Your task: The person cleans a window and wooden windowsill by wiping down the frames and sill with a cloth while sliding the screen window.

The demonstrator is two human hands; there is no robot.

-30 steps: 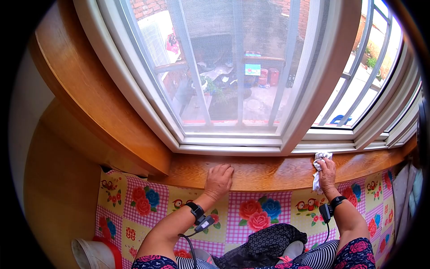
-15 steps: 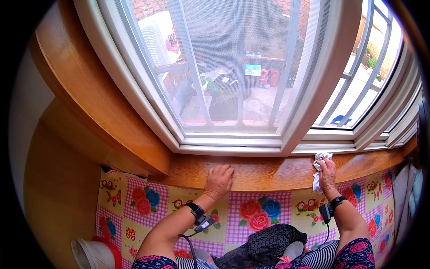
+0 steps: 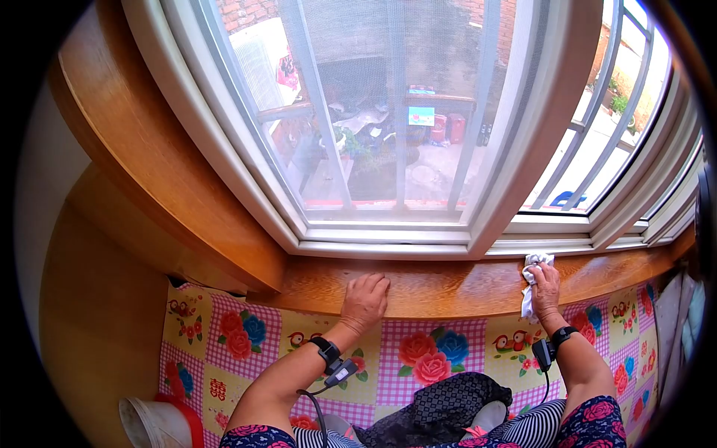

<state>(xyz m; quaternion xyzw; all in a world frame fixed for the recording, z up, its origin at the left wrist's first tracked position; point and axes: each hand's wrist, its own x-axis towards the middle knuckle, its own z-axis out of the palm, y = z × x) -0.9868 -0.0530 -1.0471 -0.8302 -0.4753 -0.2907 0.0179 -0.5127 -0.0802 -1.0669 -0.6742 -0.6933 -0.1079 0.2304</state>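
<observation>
My right hand (image 3: 546, 290) is closed on a crumpled white cloth (image 3: 529, 300), pressing it on the wooden sill (image 3: 441, 287) below the window. Part of the cloth reaches up to the white window frame and part hangs at the sill's front edge. My left hand (image 3: 365, 300) rests on the sill further left, its fingers bent and side by side, touching the wood with no object showing in it. Both wrists wear black straps with small devices and cables.
A window with a mesh screen (image 3: 388, 112) and bars stands behind the sill. Below lies a flowered, checked cover (image 3: 429, 351) with a dark patterned cloth (image 3: 441, 403) on it. A white bucket (image 3: 153, 422) stands at the lower left. Curved wooden trim (image 3: 172, 164) rises on the left.
</observation>
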